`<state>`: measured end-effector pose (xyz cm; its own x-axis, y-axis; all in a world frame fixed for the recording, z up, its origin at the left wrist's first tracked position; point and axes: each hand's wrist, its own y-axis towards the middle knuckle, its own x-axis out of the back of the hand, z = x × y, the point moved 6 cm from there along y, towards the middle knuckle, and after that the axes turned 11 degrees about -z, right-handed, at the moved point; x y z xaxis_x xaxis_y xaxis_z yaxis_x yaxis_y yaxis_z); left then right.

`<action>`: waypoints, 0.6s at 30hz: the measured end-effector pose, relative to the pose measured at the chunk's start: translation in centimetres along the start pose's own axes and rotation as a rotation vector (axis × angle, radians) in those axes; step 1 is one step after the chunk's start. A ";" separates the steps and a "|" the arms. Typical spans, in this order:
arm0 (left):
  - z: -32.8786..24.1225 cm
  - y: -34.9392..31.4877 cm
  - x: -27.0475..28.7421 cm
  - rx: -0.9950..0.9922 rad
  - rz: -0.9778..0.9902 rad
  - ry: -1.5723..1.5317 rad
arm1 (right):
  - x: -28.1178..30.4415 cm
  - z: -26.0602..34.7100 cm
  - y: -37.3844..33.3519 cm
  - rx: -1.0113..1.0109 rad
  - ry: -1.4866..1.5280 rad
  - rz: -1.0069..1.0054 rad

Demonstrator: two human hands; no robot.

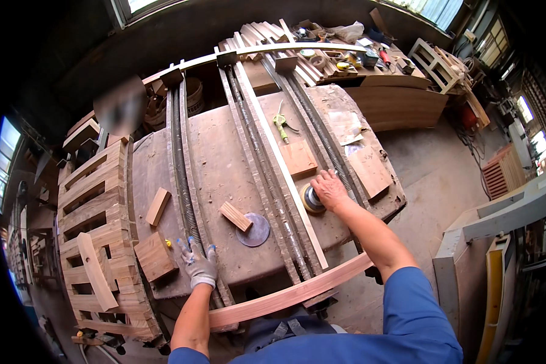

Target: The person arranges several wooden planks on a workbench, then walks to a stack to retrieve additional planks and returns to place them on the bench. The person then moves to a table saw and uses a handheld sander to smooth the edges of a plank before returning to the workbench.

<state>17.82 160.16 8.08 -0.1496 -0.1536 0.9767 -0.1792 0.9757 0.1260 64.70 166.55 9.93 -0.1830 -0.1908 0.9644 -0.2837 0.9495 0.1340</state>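
My right hand [330, 190], bare, curls over a round sander [311, 199] with a yellowish rim, standing on the worktable between two clamp bars. A wood block [298, 159] lies just beyond it, with a green air blow gun [281, 124] farther off. My left hand [199, 264] wears a grey glove with blue fingertips. Its fingers are spread over the near end of the left threaded clamp bar [182, 164], and nothing shows in them. Near it are a thick wood block [156, 257] and a grey round disc [255, 230] with a small wood piece [236, 216] partly on it.
A curved wooden rail [291, 298] crosses the table's near edge in front of me. One long pale strip [279, 155] runs along the middle clamp. Slatted wooden panels [97, 200] stand at the left. A cluttered bench [382, 79] is behind; grey frames [467, 236] stand at the right.
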 end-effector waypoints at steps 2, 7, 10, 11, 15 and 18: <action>0.0 -0.1 -0.1 0.012 -0.002 -0.025 | 1.1 -1.2 -1.1 -0.070 0.060 -0.040; 0.7 -0.2 -0.6 0.001 -0.032 -0.016 | 9.2 -4.1 -4.0 -0.472 0.580 -0.062; 0.7 -0.4 -1.1 -0.029 -0.051 0.008 | 9.2 -4.9 -7.3 -0.815 1.475 0.058; 0.8 -0.5 -0.9 -0.038 -0.057 0.023 | 8.6 -3.9 -8.5 -0.953 1.856 0.062; 0.4 -0.5 -0.3 -0.025 -0.023 0.057 | 11.5 0.2 -11.0 -1.126 2.509 -0.286; 0.0 -0.8 0.1 -0.010 0.013 0.091 | 12.4 1.7 -13.3 -0.961 2.579 -0.320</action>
<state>17.94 159.39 8.05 -0.0629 -0.1261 0.9900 -0.1680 0.9792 0.1140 64.64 151.18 19.71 0.5617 -0.4334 -0.7047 0.2094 0.8985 -0.3857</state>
